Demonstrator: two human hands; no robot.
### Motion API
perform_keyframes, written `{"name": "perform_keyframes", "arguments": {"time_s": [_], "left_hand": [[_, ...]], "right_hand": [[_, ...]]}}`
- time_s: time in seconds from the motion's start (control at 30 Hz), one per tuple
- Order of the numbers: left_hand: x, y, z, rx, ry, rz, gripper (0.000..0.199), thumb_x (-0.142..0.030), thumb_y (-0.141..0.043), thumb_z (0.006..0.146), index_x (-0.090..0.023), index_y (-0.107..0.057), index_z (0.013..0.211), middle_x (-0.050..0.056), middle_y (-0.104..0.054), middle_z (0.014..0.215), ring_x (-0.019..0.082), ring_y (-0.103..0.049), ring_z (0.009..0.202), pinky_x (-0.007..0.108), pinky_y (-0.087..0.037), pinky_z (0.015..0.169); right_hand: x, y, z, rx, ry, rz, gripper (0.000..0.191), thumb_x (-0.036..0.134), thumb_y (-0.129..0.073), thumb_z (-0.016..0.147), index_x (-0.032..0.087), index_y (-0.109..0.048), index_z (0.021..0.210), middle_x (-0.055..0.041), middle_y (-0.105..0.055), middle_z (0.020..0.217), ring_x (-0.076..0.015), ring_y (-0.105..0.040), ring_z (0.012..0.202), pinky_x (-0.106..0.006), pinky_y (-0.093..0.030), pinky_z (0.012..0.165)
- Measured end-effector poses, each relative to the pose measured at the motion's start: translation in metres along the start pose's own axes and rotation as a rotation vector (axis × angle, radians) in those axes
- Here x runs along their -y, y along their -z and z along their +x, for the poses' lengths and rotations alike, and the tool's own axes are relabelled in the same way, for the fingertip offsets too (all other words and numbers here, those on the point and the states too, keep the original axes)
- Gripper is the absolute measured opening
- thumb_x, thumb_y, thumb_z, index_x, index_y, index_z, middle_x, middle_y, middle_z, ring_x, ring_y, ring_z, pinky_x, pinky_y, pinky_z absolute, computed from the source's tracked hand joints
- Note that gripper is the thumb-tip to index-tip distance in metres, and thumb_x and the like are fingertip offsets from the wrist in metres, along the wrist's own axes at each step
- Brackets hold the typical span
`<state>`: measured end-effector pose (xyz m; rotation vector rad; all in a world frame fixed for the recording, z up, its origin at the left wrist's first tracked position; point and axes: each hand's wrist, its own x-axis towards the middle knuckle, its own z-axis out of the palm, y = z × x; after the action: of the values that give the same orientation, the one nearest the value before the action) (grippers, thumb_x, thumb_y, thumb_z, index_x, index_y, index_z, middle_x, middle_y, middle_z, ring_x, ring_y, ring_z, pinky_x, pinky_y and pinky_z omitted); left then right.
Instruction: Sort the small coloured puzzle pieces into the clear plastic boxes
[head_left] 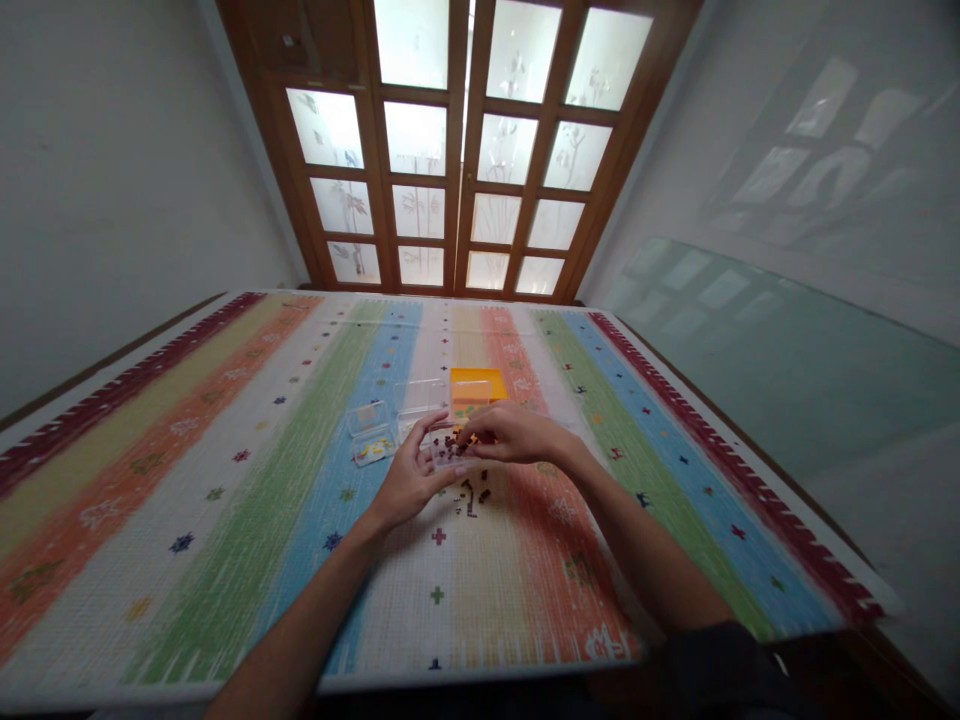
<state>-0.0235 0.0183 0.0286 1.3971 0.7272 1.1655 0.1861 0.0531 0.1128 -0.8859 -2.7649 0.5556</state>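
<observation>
Picking among the small dark pieces (448,445) in a clear box (452,463) is, as I judge it from my remote seat, the step in hand; the box sits between the thumb and fingers of my left hand (412,474), which curl around its near and far edges and appear to grip it; my right hand (516,432) reaches in from the other side, its fingers bunched over the pieces, though I cannot tell from here whether they pinch one.

Just below the left thumb, on the near side, loose dark parts (470,497) lie scattered on the cloth, some seemingly joined in a short bent line; to the left of my left fingers stands an open small case (373,448) with yellow bits in it; beyond the right fingers, green pieces (469,410) show in front of a yellow tray (486,378); under everything, a striped cloth (300,520) covers the worktop.

The next move, I reckon, calls for a steady left hold on the box and a fine fingertip pinch on the right; pressing too hard on the rim could tip it.
</observation>
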Motion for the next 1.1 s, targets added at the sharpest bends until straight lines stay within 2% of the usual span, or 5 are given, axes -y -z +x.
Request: {"name": "perform_keyframes", "arguments": {"time_s": [0.37, 0.53, 0.67, 0.93, 1.1], "left_hand": [[0.001, 0.001, 0.001, -0.012, -0.001, -0.003, 0.075, -0.027, -0.088, 0.07, -0.025, -0.054, 0.137, 0.012, -0.058, 0.138, 0.027, -0.066, 0.116, 0.038, -0.059, 0.096], [-0.001, 0.002, 0.001, -0.027, 0.012, 0.024, 0.076, -0.026, -0.088, 0.069, -0.024, -0.054, 0.137, 0.012, -0.059, 0.138, 0.028, -0.067, 0.117, 0.039, -0.059, 0.098], [0.003, 0.002, 0.002, -0.032, -0.002, -0.038, 0.076, -0.027, -0.088, 0.069, -0.024, -0.052, 0.136, 0.013, -0.058, 0.139, 0.028, -0.066, 0.12, 0.041, -0.057, 0.101], [0.006, 0.003, 0.005, -0.058, 0.012, -0.07, 0.076, -0.024, -0.087, 0.068, -0.023, -0.05, 0.134, 0.013, -0.055, 0.14, 0.025, -0.068, 0.115, 0.039, -0.059, 0.099], [0.006, 0.005, 0.005, -0.078, 0.044, -0.076, 0.078, -0.024, -0.088, 0.067, -0.023, -0.049, 0.135, 0.013, -0.051, 0.143, 0.026, -0.067, 0.118, 0.04, -0.056, 0.103]], "right_hand": [[0.001, -0.001, -0.006, -0.054, -0.011, 0.015, 0.024, 0.01, -0.061, 0.088, 0.016, -0.078, 0.104, -0.0077, -0.077, 0.093, -0.0157, -0.067, 0.081, -0.024, -0.045, 0.073], [-0.007, 0.003, -0.021, -0.19, -0.066, 0.057, 0.025, 0.015, -0.057, 0.09, 0.014, -0.076, 0.106, -0.0056, -0.073, 0.083, -0.0124, -0.06, 0.067, -0.023, -0.043, 0.066], [-0.019, 0.0, -0.039, -0.25, -0.074, 0.112, 0.02, 0.019, -0.058, 0.088, 0.014, -0.076, 0.094, -0.0031, -0.068, 0.073, -0.0107, -0.053, 0.058, -0.022, -0.039, 0.058], [-0.037, -0.034, -0.055, -0.062, -0.17, 0.164, 0.016, 0.014, -0.062, 0.083, 0.015, -0.075, 0.093, -0.0018, -0.067, 0.074, -0.0116, -0.057, 0.062, -0.022, -0.044, 0.061], [-0.037, -0.061, -0.051, -0.028, -0.222, 0.057, 0.024, 0.017, -0.066, 0.087, 0.018, -0.075, 0.109, -0.0081, -0.069, 0.102, -0.0166, -0.064, 0.083, -0.027, -0.049, 0.077]]}}
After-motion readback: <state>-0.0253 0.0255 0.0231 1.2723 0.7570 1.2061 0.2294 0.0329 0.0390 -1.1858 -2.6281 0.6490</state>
